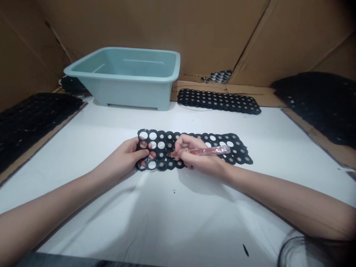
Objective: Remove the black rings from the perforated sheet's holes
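Head view: at mid-frame, our left hand [130,154] is pinching the left end of a black perforated mat [166,163] while our right hand [194,152] is gripping a red pen-like tool [211,150]. We are apparently working one hole; the next move is probably calling for steady bracing.

White bench [111,230], and it's busiest at the back!
A pale blue-green tub [136,94] stands rear left; just beside it, a stack-like black strip [218,101] lies along the far edge. Mid-surface stretches a perforated strip [166,160], its contact partly hidden. Down front right, a dark sliver [246,250]; small specks [174,191] dot the white.
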Action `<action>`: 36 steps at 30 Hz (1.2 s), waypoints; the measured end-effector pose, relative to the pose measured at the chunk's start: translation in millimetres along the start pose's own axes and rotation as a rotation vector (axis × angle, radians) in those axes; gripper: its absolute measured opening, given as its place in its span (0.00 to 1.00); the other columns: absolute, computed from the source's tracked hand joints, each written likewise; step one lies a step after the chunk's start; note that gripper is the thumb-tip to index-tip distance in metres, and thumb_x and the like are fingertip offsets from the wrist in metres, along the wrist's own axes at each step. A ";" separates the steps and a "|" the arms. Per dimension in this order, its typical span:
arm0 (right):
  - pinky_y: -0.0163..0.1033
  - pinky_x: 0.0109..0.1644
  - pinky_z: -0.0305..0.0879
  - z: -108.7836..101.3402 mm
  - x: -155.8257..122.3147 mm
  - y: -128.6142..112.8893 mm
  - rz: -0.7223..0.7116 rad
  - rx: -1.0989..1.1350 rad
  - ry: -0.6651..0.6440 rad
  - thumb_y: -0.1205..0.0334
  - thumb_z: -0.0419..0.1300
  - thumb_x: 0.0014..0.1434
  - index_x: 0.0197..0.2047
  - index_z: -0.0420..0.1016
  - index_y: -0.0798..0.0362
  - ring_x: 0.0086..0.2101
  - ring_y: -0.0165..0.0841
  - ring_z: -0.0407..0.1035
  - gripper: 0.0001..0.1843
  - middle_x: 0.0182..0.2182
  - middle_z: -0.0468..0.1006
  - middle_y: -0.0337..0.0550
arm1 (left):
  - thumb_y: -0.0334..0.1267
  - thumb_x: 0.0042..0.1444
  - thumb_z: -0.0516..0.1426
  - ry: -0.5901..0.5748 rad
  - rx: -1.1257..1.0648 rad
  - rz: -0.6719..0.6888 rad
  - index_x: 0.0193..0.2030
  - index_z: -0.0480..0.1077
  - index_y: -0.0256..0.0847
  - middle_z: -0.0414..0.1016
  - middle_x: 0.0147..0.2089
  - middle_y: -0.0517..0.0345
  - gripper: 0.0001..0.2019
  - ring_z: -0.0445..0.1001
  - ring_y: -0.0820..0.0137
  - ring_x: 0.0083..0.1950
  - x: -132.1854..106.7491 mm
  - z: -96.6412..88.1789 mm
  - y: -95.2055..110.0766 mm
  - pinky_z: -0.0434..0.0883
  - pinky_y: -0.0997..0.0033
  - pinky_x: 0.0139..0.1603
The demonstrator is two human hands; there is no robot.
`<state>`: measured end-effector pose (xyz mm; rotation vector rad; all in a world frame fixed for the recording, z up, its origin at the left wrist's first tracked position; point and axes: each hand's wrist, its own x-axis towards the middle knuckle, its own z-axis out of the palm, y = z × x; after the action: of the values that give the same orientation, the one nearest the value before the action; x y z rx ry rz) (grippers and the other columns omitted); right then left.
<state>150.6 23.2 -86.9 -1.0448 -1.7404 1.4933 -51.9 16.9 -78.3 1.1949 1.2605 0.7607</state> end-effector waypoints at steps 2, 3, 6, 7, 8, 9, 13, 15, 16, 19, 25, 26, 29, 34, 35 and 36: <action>0.27 0.19 0.51 0.4 -0.1 -1.6 0.020 0.017 0.010 0.70 0.51 0.51 0.29 0.61 0.54 0.18 0.20 0.56 0.02 0.20 0.64 0.32 | 0.31 0.49 0.54 -0.019 0.003 0.015 0.34 0.63 0.35 0.69 0.30 0.57 0.05 0.63 0.75 0.26 0.7 -0.9 -1.4 0.59 0.74 0.24; 0.28 0.19 0.51 0.7 -0.3 -2.6 0.030 0.024 0.015 0.70 0.51 0.51 0.29 0.61 0.54 0.18 0.20 0.56 0.02 0.21 0.65 0.33 | 0.31 0.49 0.54 -0.025 -0.002 0.023 0.34 0.63 0.35 0.69 0.30 0.57 0.05 0.64 0.75 0.26 1.0 -1.3 -2.2 0.59 0.74 0.24; 0.28 0.20 0.53 1.1 -0.7 -5.0 0.050 0.047 0.037 0.71 0.51 0.50 0.29 0.60 0.54 0.17 0.20 0.57 0.03 0.23 0.68 0.34 | 0.31 0.49 0.54 -0.022 -0.022 0.033 0.35 0.62 0.36 0.68 0.29 0.58 0.06 0.64 0.75 0.26 1.4 -1.8 -3.8 0.58 0.75 0.23; 0.28 0.19 0.54 1.2 -0.7 -5.3 0.052 0.052 0.043 0.71 0.51 0.50 0.29 0.60 0.54 0.17 0.19 0.57 0.03 0.22 0.67 0.34 | 0.32 0.49 0.54 -0.019 -0.019 0.033 0.35 0.61 0.36 0.68 0.29 0.58 0.06 0.64 0.74 0.25 1.6 -1.8 -4.0 0.58 0.75 0.22; 0.28 0.19 0.54 1.2 -0.6 -5.2 0.052 0.058 0.046 0.71 0.51 0.50 0.29 0.60 0.54 0.16 0.19 0.57 0.03 0.22 0.67 0.34 | 0.32 0.49 0.54 -0.021 -0.011 0.035 0.35 0.61 0.36 0.68 0.29 0.58 0.06 0.65 0.74 0.25 1.8 -1.8 -4.2 0.58 0.75 0.22; 0.28 0.19 0.54 1.1 -0.5 -4.7 0.048 0.064 0.045 0.70 0.51 0.50 0.29 0.60 0.54 0.16 0.19 0.57 0.03 0.22 0.67 0.34 | 0.32 0.50 0.54 -0.027 0.001 0.038 0.36 0.61 0.36 0.68 0.29 0.58 0.07 0.65 0.74 0.25 2.0 -1.9 -4.3 0.58 0.75 0.22; 0.28 0.20 0.56 -0.2 0.2 -1.5 0.035 0.074 0.024 0.69 0.51 0.53 0.30 0.60 0.54 0.17 0.20 0.59 0.02 0.22 0.67 0.34 | 0.34 0.51 0.53 -0.045 0.043 0.061 0.35 0.60 0.37 0.68 0.29 0.58 0.06 0.64 0.75 0.24 2.2 -3.1 -4.6 0.58 0.75 0.22; 0.28 0.21 0.57 -0.9 0.1 -0.4 0.028 0.071 0.018 0.69 0.51 0.54 0.31 0.60 0.54 0.17 0.20 0.60 0.02 0.21 0.66 0.33 | 0.35 0.52 0.53 -0.055 0.073 0.072 0.35 0.60 0.37 0.67 0.29 0.59 0.05 0.63 0.76 0.24 1.5 -4.3 -4.4 0.58 0.75 0.22; 0.28 0.21 0.57 -1.2 -0.2 -0.1 0.022 0.070 0.014 0.69 0.50 0.54 0.31 0.60 0.54 0.18 0.20 0.60 0.02 0.21 0.66 0.33 | 0.35 0.52 0.53 -0.063 0.088 0.076 0.35 0.60 0.38 0.67 0.29 0.59 0.06 0.62 0.76 0.24 1.1 -5.1 -4.1 0.58 0.75 0.21; 0.28 0.22 0.57 -1.2 -1.6 0.6 -0.010 0.069 -0.009 0.69 0.50 0.55 0.31 0.60 0.54 0.19 0.20 0.61 0.02 0.22 0.66 0.33 | 0.37 0.50 0.56 -0.102 0.133 0.079 0.34 0.59 0.38 0.64 0.31 0.60 0.08 0.62 0.76 0.25 0.0 -7.0 -3.2 0.59 0.76 0.22; 0.27 0.22 0.56 1.0 -4.8 2.9 -0.068 0.030 -0.067 0.70 0.49 0.56 0.33 0.60 0.54 0.21 0.21 0.60 0.02 0.26 0.67 0.36 | 0.38 0.45 0.60 -0.130 0.291 0.051 0.30 0.57 0.39 0.57 0.26 0.64 0.13 0.59 0.76 0.26 0.0 -5.6 -3.0 0.58 0.74 0.25; 0.27 0.22 0.56 1.3 -5.0 3.1 -0.088 0.019 -0.076 0.70 0.49 0.56 0.33 0.60 0.54 0.22 0.21 0.60 0.02 0.27 0.67 0.36 | 0.37 0.45 0.59 -0.121 0.301 0.052 0.29 0.57 0.39 0.57 0.25 0.64 0.12 0.58 0.76 0.25 -0.1 -4.9 -3.0 0.58 0.75 0.24; 0.28 0.24 0.57 2.6 -5.0 2.9 -0.143 -0.022 -0.088 0.69 0.49 0.56 0.34 0.60 0.54 0.23 0.21 0.60 0.02 0.29 0.68 0.38 | 0.35 0.44 0.59 -0.058 0.313 0.066 0.28 0.56 0.39 0.56 0.24 0.65 0.12 0.57 0.77 0.24 -1.3 -2.2 -3.2 0.57 0.75 0.24; 0.29 0.25 0.55 10.7 -6.5 1.7 -0.169 -0.192 -0.003 0.71 0.50 0.55 0.34 0.59 0.53 0.23 0.22 0.58 0.04 0.26 0.65 0.35 | 0.33 0.43 0.59 0.084 0.237 0.062 0.31 0.60 0.38 0.59 0.25 0.64 0.11 0.60 0.77 0.25 -7.8 5.7 -6.6 0.59 0.77 0.24; 0.29 0.25 0.54 13.0 -7.1 1.5 -0.176 -0.226 0.022 0.71 0.50 0.54 0.34 0.59 0.53 0.23 0.22 0.57 0.05 0.25 0.64 0.34 | 0.33 0.43 0.59 0.107 0.202 0.074 0.32 0.61 0.38 0.59 0.26 0.64 0.10 0.61 0.76 0.26 -9.4 7.5 -7.3 0.60 0.77 0.25; 0.29 0.24 0.53 15.2 -7.7 1.1 -0.183 -0.249 0.045 0.71 0.49 0.54 0.34 0.59 0.53 0.22 0.22 0.56 0.05 0.24 0.62 0.34 | 0.33 0.43 0.59 0.122 0.161 0.084 0.32 0.61 0.38 0.60 0.27 0.64 0.10 0.62 0.76 0.27 -10.8 9.0 -7.9 0.61 0.77 0.26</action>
<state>141.8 9.1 -90.4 -1.0006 -1.9688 1.1548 -46.8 2.6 -83.5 1.3551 1.4004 0.8158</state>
